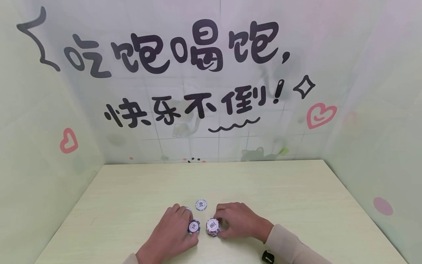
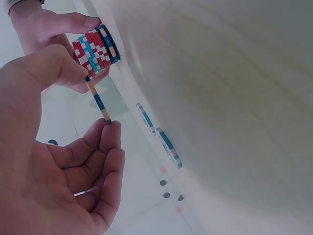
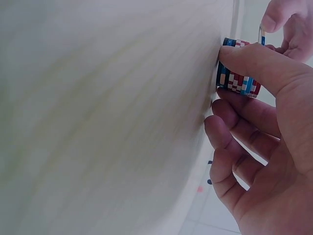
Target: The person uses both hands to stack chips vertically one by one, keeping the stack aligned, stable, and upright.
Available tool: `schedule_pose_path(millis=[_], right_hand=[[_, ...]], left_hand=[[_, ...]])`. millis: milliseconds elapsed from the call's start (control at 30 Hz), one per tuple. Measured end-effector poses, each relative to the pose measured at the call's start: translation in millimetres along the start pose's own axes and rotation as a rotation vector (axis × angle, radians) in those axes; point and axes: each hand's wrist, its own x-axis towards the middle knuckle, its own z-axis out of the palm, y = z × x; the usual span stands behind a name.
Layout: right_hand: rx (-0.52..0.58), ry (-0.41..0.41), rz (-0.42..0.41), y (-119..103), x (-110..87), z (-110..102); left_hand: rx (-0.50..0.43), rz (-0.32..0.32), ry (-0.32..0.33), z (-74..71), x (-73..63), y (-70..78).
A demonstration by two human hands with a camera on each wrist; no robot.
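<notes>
My left hand [image 1: 174, 231] pinches a single poker chip [image 1: 194, 226] marked 10, dark blue and cream at its edge, between thumb and fingertips. In the left wrist view this chip [image 2: 99, 100] is seen edge-on, raised off the table. To its right, my right hand [image 1: 242, 222] grips a stack of poker chips [image 1: 213, 226] from the side, thumb and fingers around it. The stack's top chip reads 100; red, light blue and dark blue edges show in the stack [image 3: 238, 68] in the right wrist view.
A white and light-blue chip [image 1: 201, 205] marked 10 lies flat behind the hands. Another chip [image 1: 188, 208] is mostly hidden by my left hand. A small black object [image 1: 268, 256] is by the right sleeve. Printed walls enclose the pale wooden table [image 1: 280, 187].
</notes>
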Motion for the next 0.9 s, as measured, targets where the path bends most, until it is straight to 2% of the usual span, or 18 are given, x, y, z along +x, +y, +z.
schedule_pose_path(millis=[400, 767, 900], right_hand=[[0.005, -0.004, -0.006, 0.5, -0.7, 0.2], [0.000, 0.011, -0.021, -0.9, -0.7, -1.0], [-0.004, 0.017, -0.024, -0.4, -1.0, -0.5]], left_hand=[[0.005, 0.031, 0.032, 0.7, 6.8, 5.0], [0.015, 0.080, 0.113, 3.7, 11.9, 9.7], [0.009, 0.080, 0.121, 4.3, 13.3, 11.8]])
